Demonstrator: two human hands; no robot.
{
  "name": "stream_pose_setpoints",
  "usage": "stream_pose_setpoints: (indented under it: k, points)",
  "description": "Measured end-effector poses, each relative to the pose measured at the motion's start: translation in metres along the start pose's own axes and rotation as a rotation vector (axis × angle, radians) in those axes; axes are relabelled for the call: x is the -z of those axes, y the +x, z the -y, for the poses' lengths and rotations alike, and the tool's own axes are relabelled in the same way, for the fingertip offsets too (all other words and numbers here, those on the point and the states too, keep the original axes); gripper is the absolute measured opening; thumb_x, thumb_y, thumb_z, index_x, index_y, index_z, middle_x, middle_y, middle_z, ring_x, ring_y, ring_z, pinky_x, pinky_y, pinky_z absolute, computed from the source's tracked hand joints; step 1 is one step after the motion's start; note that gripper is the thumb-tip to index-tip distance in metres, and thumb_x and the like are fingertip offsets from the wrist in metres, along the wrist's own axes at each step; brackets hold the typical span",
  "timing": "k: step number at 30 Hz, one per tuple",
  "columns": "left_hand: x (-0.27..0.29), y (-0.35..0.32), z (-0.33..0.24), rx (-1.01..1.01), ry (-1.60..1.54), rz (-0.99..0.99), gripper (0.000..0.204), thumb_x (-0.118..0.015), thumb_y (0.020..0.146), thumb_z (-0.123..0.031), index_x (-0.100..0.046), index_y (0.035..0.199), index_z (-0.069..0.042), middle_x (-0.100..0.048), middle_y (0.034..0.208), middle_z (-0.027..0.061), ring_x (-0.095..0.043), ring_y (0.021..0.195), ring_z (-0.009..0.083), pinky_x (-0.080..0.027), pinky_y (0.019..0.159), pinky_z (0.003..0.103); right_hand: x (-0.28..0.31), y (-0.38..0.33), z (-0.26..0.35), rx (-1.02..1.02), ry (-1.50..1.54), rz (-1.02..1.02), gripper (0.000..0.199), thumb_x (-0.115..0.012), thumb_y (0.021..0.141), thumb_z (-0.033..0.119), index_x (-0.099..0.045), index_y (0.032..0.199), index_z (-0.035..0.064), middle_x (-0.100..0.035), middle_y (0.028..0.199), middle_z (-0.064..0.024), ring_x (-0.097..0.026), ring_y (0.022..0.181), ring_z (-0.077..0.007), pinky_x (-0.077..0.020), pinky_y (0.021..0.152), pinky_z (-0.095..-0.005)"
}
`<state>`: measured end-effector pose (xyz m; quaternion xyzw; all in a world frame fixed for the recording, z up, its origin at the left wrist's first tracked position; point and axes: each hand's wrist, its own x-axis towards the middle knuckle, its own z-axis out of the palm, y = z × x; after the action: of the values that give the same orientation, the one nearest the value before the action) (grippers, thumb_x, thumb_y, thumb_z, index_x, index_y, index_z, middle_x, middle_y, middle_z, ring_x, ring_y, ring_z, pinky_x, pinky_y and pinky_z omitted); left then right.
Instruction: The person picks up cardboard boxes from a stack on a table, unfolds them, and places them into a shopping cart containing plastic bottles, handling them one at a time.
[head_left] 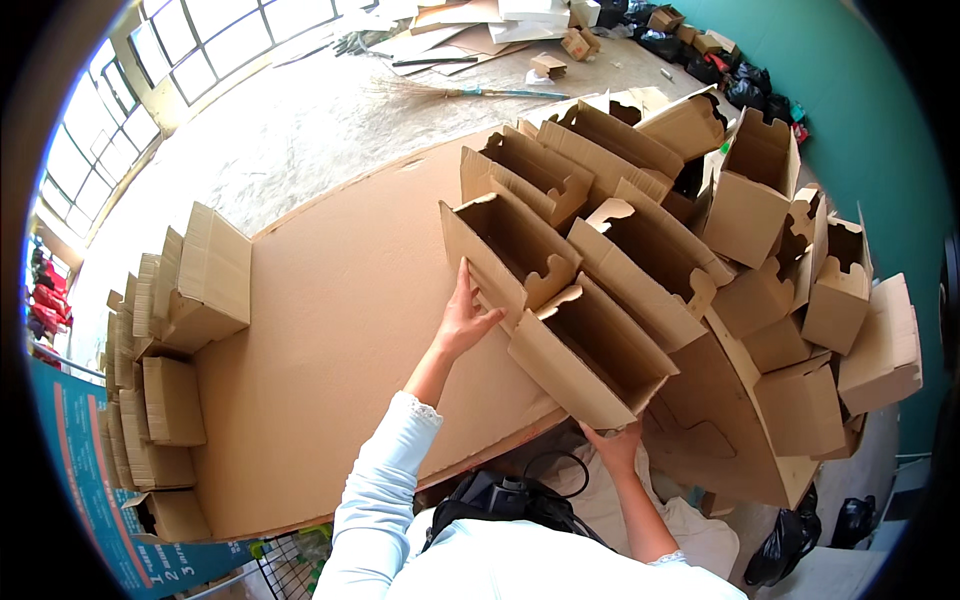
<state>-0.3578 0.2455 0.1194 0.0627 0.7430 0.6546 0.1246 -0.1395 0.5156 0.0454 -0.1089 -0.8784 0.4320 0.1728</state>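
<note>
A long, open-topped cardboard box (590, 352) lies slanted at the near edge of a row of similar boxes. My right hand (617, 446) holds its near lower corner, with the thumb at the edge and some fingers hidden beneath. Against the long side wall of the neighbouring open box (505, 245), my left hand (468, 318) rests with fingers stretched out. Its thumb points toward the near box's far left corner. Another open box (645, 262) with notched flaps sits just right of these two.
A large cardboard-covered table (340, 330) spreads under the boxes. Stacked boxes (172, 400) line its left edge. More boxes (755, 190) pile up at the right. Beyond the table are a broom (500, 93), flat cardboard (450, 45) and black bags (745, 90) on the floor.
</note>
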Motion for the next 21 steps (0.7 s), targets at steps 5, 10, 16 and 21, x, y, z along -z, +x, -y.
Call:
stream_pose_setpoints:
  k: [5, 10, 16, 21]
  points:
    - [0.008, 0.011, 0.022, -0.053, -0.017, -0.062, 0.104, -0.072, 0.075, -0.014, 0.004, 0.146, -0.010, -0.016, 0.149, 0.0204, -0.033, 0.131, 0.0355, -0.041, 0.100, 0.043, -0.009, 0.005, 0.023, -0.037, 0.009, -0.037, 0.102, -0.083, 0.057, 0.020, -0.024, 0.137, -0.0014, -0.038, 0.132, -0.0208, -0.041, 0.121, -0.0345, -0.0345, 0.100, -0.0400]
    - [0.016, -0.011, 0.032, -0.047, -0.043, -0.063, 0.095, -0.071, 0.077, -0.013, -0.006, 0.147, -0.013, -0.021, 0.148, 0.0171, -0.038, 0.128, 0.0340, -0.043, 0.098, 0.042, -0.013, 0.012, 0.047, 0.060, -0.073, -0.123, 0.106, -0.083, 0.057, 0.017, -0.020, 0.141, -0.0006, -0.032, 0.138, -0.0228, -0.034, 0.128, -0.0351, -0.0285, 0.105, -0.0389]
    - [0.060, -0.067, 0.024, 0.039, -0.047, -0.066, 0.085, -0.068, 0.079, -0.010, -0.015, 0.145, -0.010, -0.021, 0.147, 0.0171, -0.038, 0.128, 0.0345, -0.043, 0.098, 0.042, -0.023, 0.028, 0.063, 0.130, -0.103, -0.163, 0.108, -0.083, 0.058, 0.014, -0.017, 0.142, -0.0001, -0.024, 0.144, -0.0224, -0.027, 0.134, -0.0334, -0.0240, 0.108, -0.0393]
    - [0.116, -0.133, 0.044, 0.092, -0.126, -0.196, 0.081, -0.070, 0.079, -0.014, -0.021, 0.143, -0.007, -0.028, 0.143, 0.0224, -0.044, 0.124, 0.0319, -0.045, 0.097, 0.041, -0.013, 0.032, 0.077, 0.217, -0.111, -0.139, 0.107, -0.083, 0.059, 0.011, -0.017, 0.142, -0.0005, -0.024, 0.145, -0.0219, -0.027, 0.134, -0.0322, -0.0222, 0.109, -0.0414]
